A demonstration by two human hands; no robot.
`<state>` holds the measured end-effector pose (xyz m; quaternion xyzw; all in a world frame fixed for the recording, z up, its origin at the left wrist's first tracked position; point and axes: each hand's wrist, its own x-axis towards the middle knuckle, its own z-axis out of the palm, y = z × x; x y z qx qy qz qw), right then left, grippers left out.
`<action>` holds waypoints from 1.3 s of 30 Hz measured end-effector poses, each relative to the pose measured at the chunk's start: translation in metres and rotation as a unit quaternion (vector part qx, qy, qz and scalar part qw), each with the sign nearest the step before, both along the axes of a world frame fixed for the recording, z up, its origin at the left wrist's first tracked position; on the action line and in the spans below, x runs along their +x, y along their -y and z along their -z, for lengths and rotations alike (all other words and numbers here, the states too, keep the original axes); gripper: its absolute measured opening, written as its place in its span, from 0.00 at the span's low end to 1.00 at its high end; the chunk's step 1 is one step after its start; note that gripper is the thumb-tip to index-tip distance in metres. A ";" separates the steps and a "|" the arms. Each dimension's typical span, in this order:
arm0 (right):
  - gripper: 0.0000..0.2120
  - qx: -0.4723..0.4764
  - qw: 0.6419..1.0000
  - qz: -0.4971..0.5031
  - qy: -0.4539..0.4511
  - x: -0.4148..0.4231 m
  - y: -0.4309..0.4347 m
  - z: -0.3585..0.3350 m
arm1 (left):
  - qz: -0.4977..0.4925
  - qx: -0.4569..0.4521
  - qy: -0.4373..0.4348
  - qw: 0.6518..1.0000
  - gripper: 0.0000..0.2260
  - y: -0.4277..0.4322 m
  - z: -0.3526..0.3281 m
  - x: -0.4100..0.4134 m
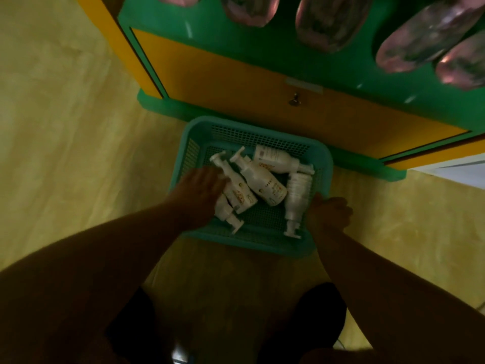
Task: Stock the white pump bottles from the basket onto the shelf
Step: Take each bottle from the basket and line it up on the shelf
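Resting on yellowish floor (65, 127): basket (319, 156)

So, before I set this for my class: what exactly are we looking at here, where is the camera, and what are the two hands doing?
There is no machine here. A person wears a camera on the head, so the one picture looks down past both arms to the floor. A teal basket sits on the floor against a green and yellow shelf unit. Five white pump bottles lie loose inside it. The left hand rests on the leftmost bottles; whether it grips one is unclear. The right hand is at the basket's right rim, beside another bottle. Pinkish packs already fill the shelf above.
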<state>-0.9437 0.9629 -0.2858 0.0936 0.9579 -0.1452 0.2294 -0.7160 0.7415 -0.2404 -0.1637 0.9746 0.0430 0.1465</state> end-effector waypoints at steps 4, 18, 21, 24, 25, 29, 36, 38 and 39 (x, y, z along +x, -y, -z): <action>0.33 -0.030 0.994 -0.059 -0.089 0.013 0.005 -0.009 | 0.076 0.032 0.169 0.982 0.31 -0.023 0.011 0.001; 0.32 -0.042 0.977 -0.171 -0.117 0.032 0.016 -0.036 | 0.048 -0.031 0.189 0.980 0.41 -0.022 0.039 0.000; 0.31 -0.041 0.969 -0.207 -0.127 0.037 0.019 -0.038 | 0.016 -0.042 0.195 0.980 0.39 -0.016 0.042 -0.007; 0.30 -0.055 0.964 -0.219 -0.141 0.039 0.022 -0.043 | 0.016 -0.059 0.213 0.975 0.39 0.001 0.039 -0.019; 0.30 -0.057 0.962 -0.227 -0.143 0.039 0.021 -0.045 | 0.028 -0.056 0.216 0.974 0.38 0.006 0.035 -0.023; 0.29 -0.051 0.951 -0.276 -0.132 0.035 0.018 -0.066 | 0.032 0.001 0.239 0.971 0.27 0.018 0.013 -0.032; 0.14 -0.103 0.864 -0.470 -0.150 0.019 0.041 -0.139 | -0.106 0.135 0.197 0.965 0.36 0.034 -0.085 -0.029; 0.12 -0.137 0.863 -0.466 -0.138 0.023 0.048 -0.161 | -0.125 0.156 0.171 0.965 0.43 0.034 -0.120 -0.021; 0.11 -0.172 0.864 -0.456 -0.129 0.025 0.051 -0.171 | -0.149 0.183 0.137 0.962 0.42 0.034 -0.135 -0.015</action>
